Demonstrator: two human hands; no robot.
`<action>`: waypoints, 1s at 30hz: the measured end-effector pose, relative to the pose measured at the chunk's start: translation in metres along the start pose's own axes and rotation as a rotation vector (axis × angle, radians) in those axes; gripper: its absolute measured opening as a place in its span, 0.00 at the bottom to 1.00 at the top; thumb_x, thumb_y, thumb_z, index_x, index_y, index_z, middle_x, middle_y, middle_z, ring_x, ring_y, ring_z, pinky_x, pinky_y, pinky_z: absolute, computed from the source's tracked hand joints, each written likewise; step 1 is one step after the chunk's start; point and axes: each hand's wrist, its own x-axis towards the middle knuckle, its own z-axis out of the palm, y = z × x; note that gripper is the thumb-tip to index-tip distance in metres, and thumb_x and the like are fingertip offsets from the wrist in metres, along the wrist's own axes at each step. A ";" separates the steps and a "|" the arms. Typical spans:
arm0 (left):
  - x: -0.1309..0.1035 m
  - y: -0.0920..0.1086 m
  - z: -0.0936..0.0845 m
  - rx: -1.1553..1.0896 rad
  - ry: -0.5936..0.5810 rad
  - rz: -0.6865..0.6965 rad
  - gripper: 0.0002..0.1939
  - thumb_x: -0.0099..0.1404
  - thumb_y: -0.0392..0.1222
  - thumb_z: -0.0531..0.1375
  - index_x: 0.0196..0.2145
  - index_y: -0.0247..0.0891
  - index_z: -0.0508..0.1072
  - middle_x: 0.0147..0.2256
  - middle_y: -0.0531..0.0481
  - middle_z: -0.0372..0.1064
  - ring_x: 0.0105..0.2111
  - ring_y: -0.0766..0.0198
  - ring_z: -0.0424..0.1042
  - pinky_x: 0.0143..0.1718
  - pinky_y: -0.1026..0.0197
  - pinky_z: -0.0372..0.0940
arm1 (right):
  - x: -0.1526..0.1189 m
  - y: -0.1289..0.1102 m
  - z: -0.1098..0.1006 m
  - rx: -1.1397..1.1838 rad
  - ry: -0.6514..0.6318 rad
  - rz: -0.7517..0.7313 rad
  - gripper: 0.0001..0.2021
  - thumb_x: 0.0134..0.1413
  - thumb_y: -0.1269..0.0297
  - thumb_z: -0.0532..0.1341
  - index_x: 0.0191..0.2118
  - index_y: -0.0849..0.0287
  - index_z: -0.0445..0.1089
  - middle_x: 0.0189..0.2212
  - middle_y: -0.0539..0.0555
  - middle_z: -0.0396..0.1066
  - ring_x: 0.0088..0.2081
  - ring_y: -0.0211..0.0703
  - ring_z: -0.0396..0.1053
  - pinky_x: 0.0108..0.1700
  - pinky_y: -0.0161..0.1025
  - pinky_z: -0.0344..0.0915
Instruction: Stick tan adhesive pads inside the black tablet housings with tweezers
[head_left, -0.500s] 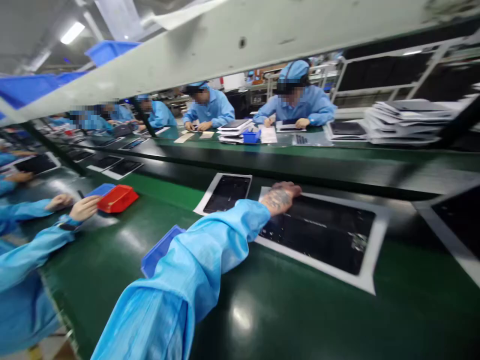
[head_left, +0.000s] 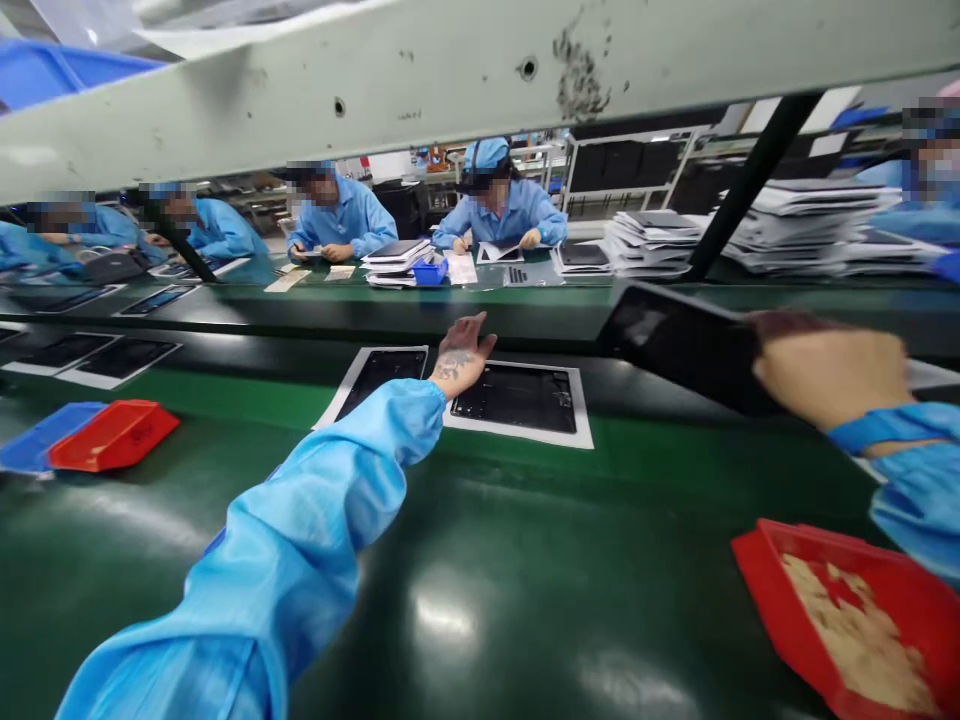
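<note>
1. A worker's left hand (head_left: 459, 358), fingers loosely spread and holding nothing visible, extends over the left edge of a flat black panel (head_left: 525, 395); contact cannot be told.
2. That panel, rectangular with small fittings along its edges, lies inside the margins of a white sheet (head_left: 584, 428), with a second panel (head_left: 381, 372) just beside it to the left.
3. The right hand (head_left: 832, 368) grips a dark slab (head_left: 679, 345) (badly blurred from where we stand) by its right end, tilted above the glossy green surface (head_left: 525, 560).
4. Between the left sleeve (head_left: 300, 520) and a red tray (head_left: 763, 585) of pale, ragged pieces (head_left: 855, 630) runs a broad, smooth stretch of that surface.
5. Overhead, a chipped grey beam (head_left: 450, 80) spans the view.
</note>
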 end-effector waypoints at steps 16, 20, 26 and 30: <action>-0.229 0.063 -0.097 -1.314 -1.007 -0.560 0.48 0.61 0.74 0.31 0.53 0.34 0.69 0.44 0.37 0.72 0.47 0.48 0.70 0.44 0.50 0.65 | -0.078 -0.102 -0.117 0.353 -0.243 -0.447 0.09 0.54 0.72 0.52 0.34 0.56 0.69 0.29 0.48 0.73 0.30 0.42 0.70 0.30 0.34 0.55; -0.289 0.048 -0.086 -1.363 -1.061 -0.748 0.36 0.60 0.69 0.51 0.53 0.36 0.68 0.44 0.39 0.72 0.43 0.54 0.72 0.41 0.56 0.67 | -0.092 -0.128 -0.093 0.407 -0.562 -0.525 0.09 0.59 0.69 0.55 0.30 0.57 0.69 0.28 0.50 0.73 0.30 0.43 0.70 0.30 0.34 0.55; -0.324 0.018 -0.072 -1.066 -1.216 -0.833 0.29 0.53 0.58 0.65 0.47 0.36 0.71 0.32 0.45 0.74 0.27 0.63 0.73 0.32 0.62 0.68 | -0.139 -0.176 -0.041 0.499 -0.659 -0.555 0.10 0.59 0.73 0.54 0.30 0.57 0.71 0.29 0.51 0.74 0.33 0.43 0.72 0.32 0.34 0.58; -0.323 0.001 -0.097 -0.813 -1.031 -0.847 0.29 0.54 0.59 0.63 0.46 0.33 0.71 0.31 0.46 0.72 0.27 0.66 0.72 0.33 0.63 0.68 | -0.164 -0.195 -0.020 0.532 -0.620 -0.481 0.14 0.61 0.74 0.48 0.35 0.58 0.70 0.32 0.53 0.72 0.35 0.44 0.72 0.35 0.37 0.63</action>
